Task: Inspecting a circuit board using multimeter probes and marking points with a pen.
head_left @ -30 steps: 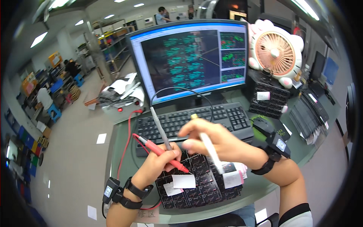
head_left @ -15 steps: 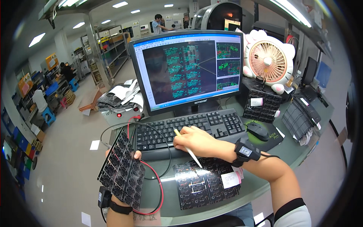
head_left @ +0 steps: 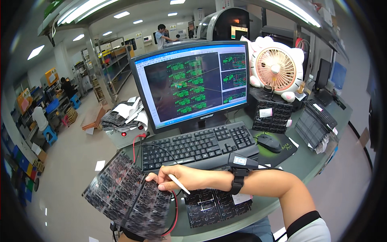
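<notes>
A black circuit board panel [head_left: 117, 181] with many repeated printed units is tilted up at the front left, a little blurred. My left hand [head_left: 151, 177] grips it; only what seems to be its thumb shows at the panel's upper right edge, the rest being behind. My right hand [head_left: 177, 177] is closed around a slim white pen-like stick [head_left: 179, 184], whose tapered end points down to the right. Its fingertips meet the panel's upper right edge, beside the left thumb. A second black circuit board panel [head_left: 201, 210] lies flat on the desk beneath my right forearm, bearing a white label [head_left: 241, 198].
Behind my hands are a black keyboard [head_left: 193, 147], a monitor [head_left: 181, 88] showing green circuit layouts, and a mouse [head_left: 269, 143]. More board panels [head_left: 272, 117] stand at the right by a fan [head_left: 276, 68]. Red and black cables [head_left: 176, 213] loop at the left.
My right hand moved from the keyboard left and down to the held panel, still with the white stick. The held panel turned its face more toward me. The layouts on screen became filled green.
</notes>
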Demonstrator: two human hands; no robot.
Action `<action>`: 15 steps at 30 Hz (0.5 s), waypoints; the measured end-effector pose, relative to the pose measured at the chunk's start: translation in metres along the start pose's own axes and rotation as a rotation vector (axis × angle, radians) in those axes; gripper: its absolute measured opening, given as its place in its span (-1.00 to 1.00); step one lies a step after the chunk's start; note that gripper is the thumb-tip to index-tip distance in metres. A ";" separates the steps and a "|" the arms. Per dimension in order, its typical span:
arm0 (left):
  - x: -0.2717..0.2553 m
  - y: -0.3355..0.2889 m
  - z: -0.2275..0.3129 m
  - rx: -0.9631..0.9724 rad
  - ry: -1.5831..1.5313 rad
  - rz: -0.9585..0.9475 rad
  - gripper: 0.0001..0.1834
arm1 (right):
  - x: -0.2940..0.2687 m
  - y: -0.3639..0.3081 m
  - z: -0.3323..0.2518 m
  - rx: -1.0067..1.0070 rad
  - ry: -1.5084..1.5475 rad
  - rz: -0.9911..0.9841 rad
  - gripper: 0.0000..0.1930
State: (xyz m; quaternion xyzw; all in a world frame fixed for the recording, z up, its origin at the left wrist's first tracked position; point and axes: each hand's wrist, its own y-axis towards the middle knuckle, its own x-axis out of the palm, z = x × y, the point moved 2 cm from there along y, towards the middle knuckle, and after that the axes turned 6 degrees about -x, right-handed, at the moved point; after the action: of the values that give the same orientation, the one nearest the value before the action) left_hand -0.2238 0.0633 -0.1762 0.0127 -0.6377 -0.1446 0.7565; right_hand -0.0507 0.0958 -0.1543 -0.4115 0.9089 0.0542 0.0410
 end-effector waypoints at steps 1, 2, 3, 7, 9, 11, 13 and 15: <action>0.000 -0.003 0.003 -0.001 0.026 0.018 -0.69 | 0.003 -0.001 0.002 -0.019 0.062 -0.013 -0.82; 0.001 -0.006 0.004 -0.005 0.046 0.029 -0.69 | 0.005 -0.004 0.001 -0.038 0.122 -0.025 -0.82; 0.003 -0.008 0.006 -0.013 0.068 0.043 -0.69 | 0.007 -0.008 -0.003 -0.151 0.147 -0.061 -0.79; 0.003 -0.009 0.016 -0.077 0.195 0.137 -0.70 | 0.005 -0.028 -0.018 -0.175 0.175 -0.004 -0.67; 0.004 -0.007 0.022 -0.138 0.292 0.218 -0.70 | -0.007 -0.040 -0.026 -0.139 0.040 0.068 -0.67; -0.005 0.011 0.024 -0.317 0.447 0.337 -0.70 | -0.026 -0.057 -0.025 -0.116 -0.063 0.207 -0.70; -0.001 0.018 0.012 -0.308 0.399 0.208 -0.72 | -0.043 -0.075 -0.023 -0.090 -0.115 0.289 -0.70; 0.001 0.018 -0.005 -0.331 0.169 -0.021 -0.67 | -0.056 -0.094 -0.023 -0.093 -0.169 0.339 -0.75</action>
State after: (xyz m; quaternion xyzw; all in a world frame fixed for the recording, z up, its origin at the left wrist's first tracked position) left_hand -0.2155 0.0797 -0.1719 -0.0931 -0.5393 -0.2539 0.7975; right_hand 0.0559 0.0728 -0.1308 -0.2480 0.9550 0.1368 0.0886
